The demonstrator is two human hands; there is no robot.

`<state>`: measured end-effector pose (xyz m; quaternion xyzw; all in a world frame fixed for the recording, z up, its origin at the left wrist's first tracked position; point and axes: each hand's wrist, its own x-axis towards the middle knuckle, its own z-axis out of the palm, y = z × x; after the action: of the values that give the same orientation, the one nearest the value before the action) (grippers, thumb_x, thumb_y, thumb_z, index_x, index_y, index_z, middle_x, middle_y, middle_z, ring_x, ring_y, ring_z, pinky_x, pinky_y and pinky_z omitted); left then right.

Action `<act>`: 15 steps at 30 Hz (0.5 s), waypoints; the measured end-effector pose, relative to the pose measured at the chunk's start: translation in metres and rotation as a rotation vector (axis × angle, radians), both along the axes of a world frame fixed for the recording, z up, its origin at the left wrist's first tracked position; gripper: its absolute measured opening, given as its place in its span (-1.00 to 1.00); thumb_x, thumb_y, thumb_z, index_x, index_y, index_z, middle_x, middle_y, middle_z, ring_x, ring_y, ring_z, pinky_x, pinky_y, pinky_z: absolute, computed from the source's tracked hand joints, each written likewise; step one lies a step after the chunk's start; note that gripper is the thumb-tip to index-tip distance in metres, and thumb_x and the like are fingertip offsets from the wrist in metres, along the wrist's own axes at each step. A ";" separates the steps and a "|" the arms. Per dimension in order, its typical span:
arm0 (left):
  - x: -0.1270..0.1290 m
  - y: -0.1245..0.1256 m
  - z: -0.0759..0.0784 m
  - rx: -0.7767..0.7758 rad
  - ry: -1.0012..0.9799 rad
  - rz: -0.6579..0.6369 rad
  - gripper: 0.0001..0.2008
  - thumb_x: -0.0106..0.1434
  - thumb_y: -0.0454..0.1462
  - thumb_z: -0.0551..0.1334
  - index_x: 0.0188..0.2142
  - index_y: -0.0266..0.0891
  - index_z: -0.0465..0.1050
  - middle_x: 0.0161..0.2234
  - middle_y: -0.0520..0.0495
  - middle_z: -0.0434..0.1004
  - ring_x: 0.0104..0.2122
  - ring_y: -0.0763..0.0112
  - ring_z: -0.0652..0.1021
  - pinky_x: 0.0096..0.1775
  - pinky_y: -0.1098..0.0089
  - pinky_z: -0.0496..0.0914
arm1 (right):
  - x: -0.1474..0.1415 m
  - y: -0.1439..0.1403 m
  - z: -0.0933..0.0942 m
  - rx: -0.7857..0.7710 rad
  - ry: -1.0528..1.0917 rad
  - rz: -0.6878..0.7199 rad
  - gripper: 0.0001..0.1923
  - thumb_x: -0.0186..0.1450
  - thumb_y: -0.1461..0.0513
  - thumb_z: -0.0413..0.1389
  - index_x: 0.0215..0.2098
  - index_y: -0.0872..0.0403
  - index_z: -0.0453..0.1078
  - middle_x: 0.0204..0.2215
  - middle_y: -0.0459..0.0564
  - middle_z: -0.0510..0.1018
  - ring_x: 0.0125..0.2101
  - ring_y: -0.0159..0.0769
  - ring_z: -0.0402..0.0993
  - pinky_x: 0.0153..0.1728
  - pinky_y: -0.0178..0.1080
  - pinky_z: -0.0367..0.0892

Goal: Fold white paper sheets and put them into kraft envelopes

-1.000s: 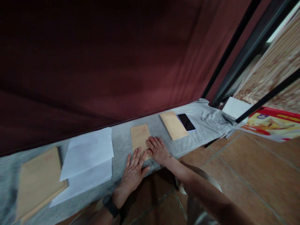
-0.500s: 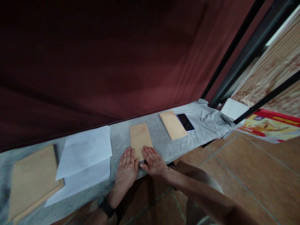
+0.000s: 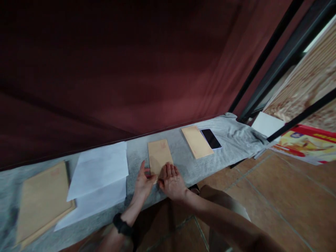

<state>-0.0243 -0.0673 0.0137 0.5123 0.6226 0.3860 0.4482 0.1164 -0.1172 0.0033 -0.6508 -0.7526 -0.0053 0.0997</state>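
Observation:
A brown paper envelope (image 3: 159, 154) with a faint reddish mark near its far right corner lies on the grey cloth. My right hand (image 3: 172, 182) rests flat over its near right part, fingers stretched out and side by side. My left hand (image 3: 143, 182) is at the near left edge, raised a little on its side, fingers apart and thumb reaching across the envelope's near end. Whether the left thumb presses on the paper I cannot tell. The envelope's near end is partly hidden by both hands.
A second envelope (image 3: 197, 141) lies to the right beside a phone (image 3: 210, 139). To the left are white paper sheets (image 3: 101, 168) and a stack of brown envelopes (image 3: 43, 199). A dark red curtain (image 3: 147, 77) hangs behind the cloth-covered bench (image 3: 187, 171).
My left hand has lifted from lying flat and turned onto its side, thumb moving over the envelope. My right hand has slid slightly inward over the paper. The view has shifted slightly.

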 end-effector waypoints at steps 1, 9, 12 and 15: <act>0.001 0.001 0.001 -0.029 -0.049 0.023 -0.09 0.02 -0.38 0.39 0.36 -0.15 0.13 -0.25 0.04 0.55 -0.44 0.43 0.56 -0.36 0.39 0.44 | -0.001 0.001 0.002 -0.010 -0.005 0.003 -0.24 0.42 0.01 0.07 0.34 0.46 0.20 0.30 0.56 0.26 0.28 0.23 0.31 0.26 0.11 0.24; 0.004 -0.003 0.024 -0.099 -0.272 -0.037 -0.13 0.01 -0.32 0.37 0.33 -0.36 0.20 -0.49 0.13 0.51 -0.47 0.43 0.51 -0.38 0.43 0.35 | -0.004 0.000 0.008 0.015 0.034 0.020 -0.13 0.36 -0.01 0.17 0.39 0.43 0.09 0.33 0.58 0.19 0.30 0.29 0.26 0.25 0.18 0.23; 0.006 -0.007 0.039 -0.063 -0.445 -0.091 -0.24 0.11 -0.19 0.38 0.29 -0.26 0.29 -0.49 0.15 0.49 -0.55 0.52 0.45 -0.47 0.48 0.27 | 0.008 0.008 0.025 0.009 0.134 0.011 -0.34 0.41 0.24 0.04 0.40 0.41 0.10 0.32 0.52 0.25 0.27 0.17 0.33 0.26 0.09 0.24; 0.007 -0.005 0.047 -0.034 -0.583 -0.040 -0.33 0.16 -0.03 0.39 0.21 -0.23 0.38 -0.38 0.05 0.57 -0.47 0.49 0.53 -0.43 0.48 0.34 | 0.026 0.022 0.048 0.021 0.444 -0.001 -0.40 0.45 0.24 -0.05 0.41 0.28 0.12 0.31 0.37 0.34 0.23 0.05 0.38 0.26 0.05 0.24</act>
<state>-0.0171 -0.0728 0.0606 0.3843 0.4639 0.4974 0.6242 0.1425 -0.0955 0.0510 -0.6352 -0.7120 0.1300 0.2697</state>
